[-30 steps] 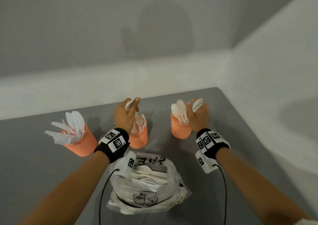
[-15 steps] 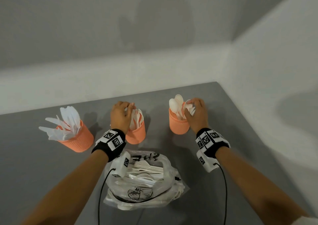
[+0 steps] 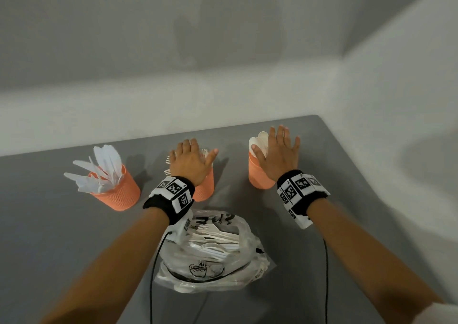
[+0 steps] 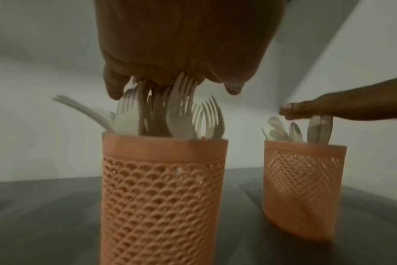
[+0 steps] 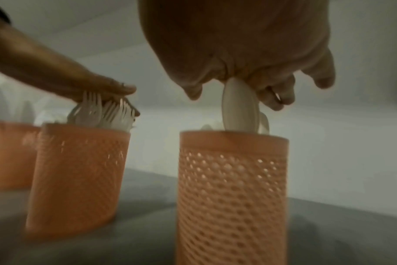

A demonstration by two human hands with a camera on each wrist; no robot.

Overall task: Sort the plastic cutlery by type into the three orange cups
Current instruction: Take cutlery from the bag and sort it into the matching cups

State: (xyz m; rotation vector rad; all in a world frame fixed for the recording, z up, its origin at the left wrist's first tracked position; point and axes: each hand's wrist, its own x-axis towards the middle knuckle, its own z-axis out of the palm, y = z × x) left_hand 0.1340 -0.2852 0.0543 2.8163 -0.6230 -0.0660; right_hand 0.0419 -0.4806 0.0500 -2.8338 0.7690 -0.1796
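Your left hand (image 3: 189, 164) is lying flat, fingers straight, pressing on the white plastic forks (image 4: 181, 107) standing in the middle orange mesh cup (image 4: 161, 197). Your right hand (image 3: 280, 155) is spreading flat over the white plastic spoons (image 5: 239, 107) in the right orange mesh cup (image 5: 231, 195).

The right hand (image 5: 249, 59) lies flat, palm on the spoons (image 5: 239, 109) standing in the near cup (image 5: 232, 188). Left of it, the left hand (image 5: 95, 87) presses the forks (image 5: 102, 113) in the middle cup (image 5: 77, 172). A third cup (image 5: 9, 154), blurred, perhaps holds knives.
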